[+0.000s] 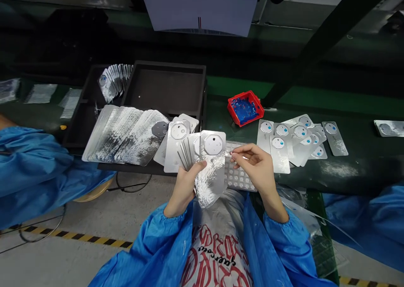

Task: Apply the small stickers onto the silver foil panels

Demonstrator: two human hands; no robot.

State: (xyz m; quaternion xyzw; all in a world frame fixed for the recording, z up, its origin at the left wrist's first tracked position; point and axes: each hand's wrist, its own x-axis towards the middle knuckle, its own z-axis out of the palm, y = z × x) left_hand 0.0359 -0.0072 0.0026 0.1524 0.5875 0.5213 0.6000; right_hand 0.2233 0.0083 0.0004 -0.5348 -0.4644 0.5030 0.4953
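Several silver plates (211, 169) fanned in left hand (183, 190) grip, right hand (255, 167) fingertips pinching something too small to tell

1. 1 red bin (245, 107) at 1 o'clock.
2. 1 black tray (164, 87) at 11 o'clock.
3. About 9 blue-dotted plates (292, 142) at 3 o'clock.
4. 2 hands at 6 o'clock: left hand (184, 186), right hand (255, 165).

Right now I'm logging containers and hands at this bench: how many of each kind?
Red bins: 1
Black trays: 1
Wearer's bare hands, left hand and right hand: 2
Total: 4
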